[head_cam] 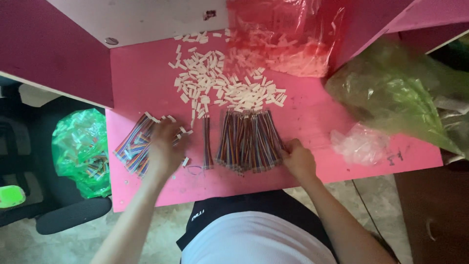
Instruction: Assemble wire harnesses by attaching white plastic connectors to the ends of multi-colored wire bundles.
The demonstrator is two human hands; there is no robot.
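Pink table (312,112): ribbon cables (249,142) touching right hand (299,160) fingers

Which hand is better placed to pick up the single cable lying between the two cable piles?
Probably the left hand: it rests on the left pile, nearer the single cable. The right hand is at the far edge of the row.

left hand (166,146) hiding cable ends, green bag (405,93) cut off
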